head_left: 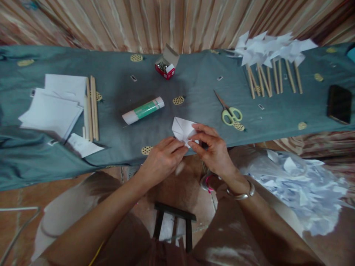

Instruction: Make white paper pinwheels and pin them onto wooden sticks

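Between my two hands, at the front edge of the cloth-covered table, is a small white paper pinwheel head (181, 127) with folded, creased blades. My left hand (165, 157) pinches its lower left side, fingers pressed together. With thumb and fingertips, my right hand (210, 145) grips its right side; a metal bangle circles that wrist. Just beyond lies a white and green glue stick (144, 110), tipped on its side. To the right are scissors (227, 111) with light green handles, blades parted slightly. My fingers hide part of the paper's centre.
On the left lie white paper sheets (52, 111) and several wooden sticks (94, 109). A red box (166, 68) of small metal pieces stands open at the back. Finished pinwheels (266, 51), a phone (339, 103) and a bag of paper scraps (302, 188) are on the right.
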`<state>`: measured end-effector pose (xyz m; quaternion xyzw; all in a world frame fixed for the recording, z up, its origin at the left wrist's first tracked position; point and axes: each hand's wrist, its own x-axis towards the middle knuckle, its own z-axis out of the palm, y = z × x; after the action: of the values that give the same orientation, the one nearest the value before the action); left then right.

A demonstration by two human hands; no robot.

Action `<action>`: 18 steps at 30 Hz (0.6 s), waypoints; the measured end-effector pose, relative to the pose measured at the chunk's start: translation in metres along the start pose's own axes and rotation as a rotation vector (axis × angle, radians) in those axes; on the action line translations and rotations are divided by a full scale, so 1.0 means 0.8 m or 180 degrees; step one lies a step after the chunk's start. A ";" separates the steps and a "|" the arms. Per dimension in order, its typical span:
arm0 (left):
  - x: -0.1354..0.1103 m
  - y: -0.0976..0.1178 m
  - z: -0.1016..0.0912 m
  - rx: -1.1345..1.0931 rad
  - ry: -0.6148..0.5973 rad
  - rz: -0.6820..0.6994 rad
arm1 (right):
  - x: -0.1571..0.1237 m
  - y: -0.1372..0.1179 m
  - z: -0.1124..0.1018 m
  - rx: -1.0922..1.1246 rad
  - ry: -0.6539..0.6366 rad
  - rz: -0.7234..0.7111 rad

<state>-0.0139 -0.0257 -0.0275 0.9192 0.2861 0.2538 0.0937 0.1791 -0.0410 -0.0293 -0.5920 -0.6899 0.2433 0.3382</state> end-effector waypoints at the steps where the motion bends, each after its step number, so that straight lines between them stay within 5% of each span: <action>1: 0.000 0.000 0.000 -0.0013 0.0000 -0.0012 | 0.000 0.000 0.000 -0.0006 0.0022 0.0002; 18: 0.002 0.001 0.003 -0.0063 0.0053 -0.0022 | -0.002 0.002 0.002 -0.0067 0.0126 -0.0022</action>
<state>-0.0114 -0.0255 -0.0285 0.9151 0.2875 0.2639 0.1013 0.1787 -0.0424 -0.0317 -0.5978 -0.6876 0.2232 0.3463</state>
